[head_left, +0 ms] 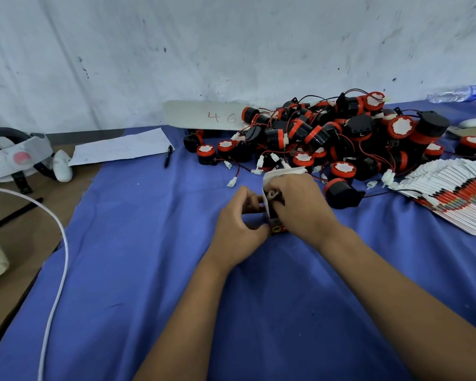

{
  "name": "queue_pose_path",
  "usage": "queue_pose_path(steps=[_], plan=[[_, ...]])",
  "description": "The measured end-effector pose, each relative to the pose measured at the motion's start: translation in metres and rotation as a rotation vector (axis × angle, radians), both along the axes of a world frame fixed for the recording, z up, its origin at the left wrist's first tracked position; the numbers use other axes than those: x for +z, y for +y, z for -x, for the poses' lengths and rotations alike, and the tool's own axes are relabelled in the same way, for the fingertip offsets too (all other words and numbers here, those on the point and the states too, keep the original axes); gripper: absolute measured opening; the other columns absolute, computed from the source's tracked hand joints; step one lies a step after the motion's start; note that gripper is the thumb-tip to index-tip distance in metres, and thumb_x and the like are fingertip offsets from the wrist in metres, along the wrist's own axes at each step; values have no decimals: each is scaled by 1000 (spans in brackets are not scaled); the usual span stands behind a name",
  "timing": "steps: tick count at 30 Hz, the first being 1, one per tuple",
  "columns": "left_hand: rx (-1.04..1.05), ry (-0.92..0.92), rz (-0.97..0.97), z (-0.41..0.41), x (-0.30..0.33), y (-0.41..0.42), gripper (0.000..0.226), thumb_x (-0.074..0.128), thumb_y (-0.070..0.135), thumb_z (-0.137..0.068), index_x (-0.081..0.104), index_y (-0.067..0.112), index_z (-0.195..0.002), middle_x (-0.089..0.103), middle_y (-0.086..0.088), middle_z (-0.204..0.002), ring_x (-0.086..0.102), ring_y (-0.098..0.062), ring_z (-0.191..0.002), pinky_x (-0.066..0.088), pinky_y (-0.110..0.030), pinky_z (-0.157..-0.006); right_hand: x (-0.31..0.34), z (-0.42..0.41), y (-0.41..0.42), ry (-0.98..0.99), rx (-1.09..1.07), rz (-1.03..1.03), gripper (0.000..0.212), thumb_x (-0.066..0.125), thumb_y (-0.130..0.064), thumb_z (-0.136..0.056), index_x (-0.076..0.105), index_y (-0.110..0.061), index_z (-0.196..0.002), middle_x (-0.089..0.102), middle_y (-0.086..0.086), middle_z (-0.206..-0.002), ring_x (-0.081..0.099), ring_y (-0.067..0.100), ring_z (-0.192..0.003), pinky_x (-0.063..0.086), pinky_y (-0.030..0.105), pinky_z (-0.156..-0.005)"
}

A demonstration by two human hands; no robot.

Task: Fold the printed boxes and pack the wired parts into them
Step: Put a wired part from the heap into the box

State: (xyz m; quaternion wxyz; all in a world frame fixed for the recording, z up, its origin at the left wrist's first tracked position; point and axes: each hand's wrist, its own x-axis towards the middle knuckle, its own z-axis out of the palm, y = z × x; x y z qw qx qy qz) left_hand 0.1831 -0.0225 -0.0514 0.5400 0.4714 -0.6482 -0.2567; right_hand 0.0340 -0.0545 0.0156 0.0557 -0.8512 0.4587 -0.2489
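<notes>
Both my hands meet over a small printed box (277, 227) standing on the blue cloth (176, 270). My left hand (238, 229) grips the box's left side with curled fingers. My right hand (297, 204) curls over the box's open top, where a white connector of a wired part (271, 194) shows beside a raised white flap (283, 171). Most of the box is hidden by my fingers. Behind lies a heap of black-and-red wired parts (327, 136). A fanned stack of flat printed boxes (456, 196) lies at the right.
A sheet of paper (121, 147) and a black pen (168, 156) lie at the cloth's far left. A white card marked 46 (204, 116) leans at the wall. A headset (14, 155) and a white cable (58, 243) sit at left; a water bottle (456, 93) lies far right.
</notes>
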Motion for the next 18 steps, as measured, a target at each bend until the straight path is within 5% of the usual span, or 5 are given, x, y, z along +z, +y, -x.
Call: queue_pose_path(steps=[5, 12, 18], plan=[[95, -72, -81, 2, -7, -5, 47, 82, 42, -65, 45, 19, -81, 52, 17, -68, 45, -2, -60, 41, -20, -56, -4, -1, -1, -18, 84, -72, 20, 54, 4, -86, 64, -7, -73, 59, 6, -83, 54, 22, -75, 45, 37, -67], [122, -113, -52, 2, -7, -6, 43, 80, 39, -70, 41, 25, -77, 50, 21, -67, 44, -3, -60, 40, -16, -58, -7, 6, 2, 62, 139, -126, 27, 44, -20, -105, 69, -12, -99, 52, 3, -104, 48, 19, -99, 40, 32, -92], [130, -123, -49, 0, -10, -9, 48, 92, 23, -73, 45, 15, -83, 55, 23, -73, 50, 0, -65, 41, -14, -60, -11, 10, -1, -11, 118, -88, 19, 58, -13, -99, 76, -10, -99, 61, 5, -101, 55, 19, -93, 45, 31, -82]])
